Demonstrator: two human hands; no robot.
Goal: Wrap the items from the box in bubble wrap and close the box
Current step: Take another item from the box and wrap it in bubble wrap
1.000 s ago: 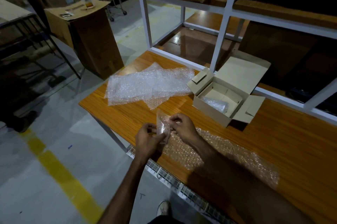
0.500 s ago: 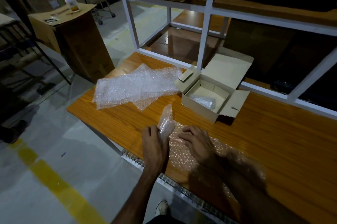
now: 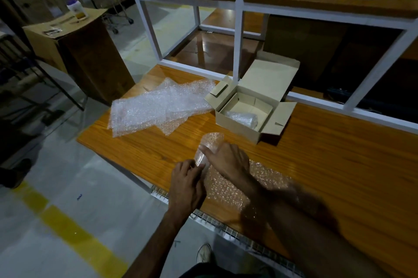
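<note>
A sheet of bubble wrap [image 3: 246,185] lies on the wooden table's near edge, its far end rolled up into a small bundle [image 3: 209,143]. My right hand [image 3: 226,160] grips that bundle from the right, thumb laid across it. My left hand [image 3: 186,183] pinches the bundle's near end. What is inside the roll is hidden. The open cardboard box [image 3: 239,127] stands behind, lid and flaps spread, with one bubble-wrapped item [image 3: 242,118] in it.
A stack of spare bubble wrap sheets [image 3: 158,108] lies at the table's [image 3: 328,164] far left. A white shelf frame [image 3: 239,35] rises behind the box. A tall cardboard carton [image 3: 86,51] stands on the floor to the left, a jar [image 3: 77,9] on top.
My right hand has moved off the flat sheet onto the item and rolled the wrap's end over it. My left hand stays at the near end. The camera has shifted.
</note>
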